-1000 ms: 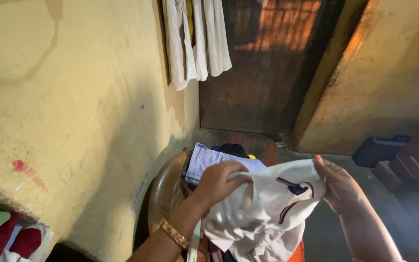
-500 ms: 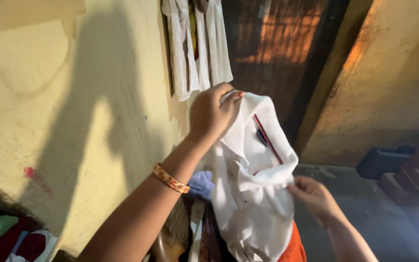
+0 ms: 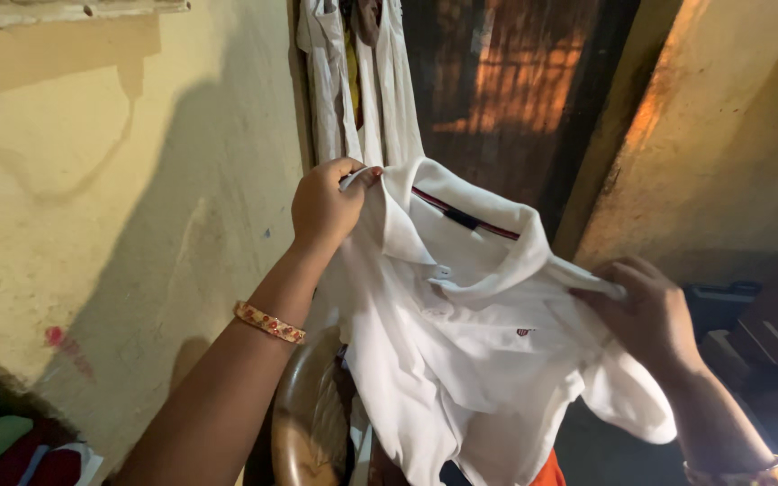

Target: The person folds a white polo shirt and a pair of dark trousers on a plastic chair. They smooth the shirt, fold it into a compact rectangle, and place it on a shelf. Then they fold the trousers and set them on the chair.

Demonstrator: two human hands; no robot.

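**White shirt held up by both shoulders**

The left hand (image 3: 324,203) is gripping the white shirt (image 3: 447,360) at one shoulder, fingers curled tight around a fold of cloth just beside the collar. The right hand (image 3: 648,315) is pinching the other shoulder, thumb and fingers closed on the fabric there, and is sitting lower than the left, so the shirt is hanging at a slant. The shirt is hanging in the air between the two hands, in front of the person, with its front facing the camera: the collar is standing open, showing a dark and red band inside the neck, and a small emblem is showing on the chest. One short sleeve is drooping below the right wrist.

A patterned bangle (image 3: 268,322) is circling the left wrist, and another is showing at the right wrist near the frame's bottom corner. Under the shirt a brown chair (image 3: 294,414) is standing against the yellow wall (image 3: 110,225). Pale clothes (image 3: 353,81) are hanging beside the dark wooden door (image 3: 515,99). Folded clothes (image 3: 2,445) are lying at the lower left.
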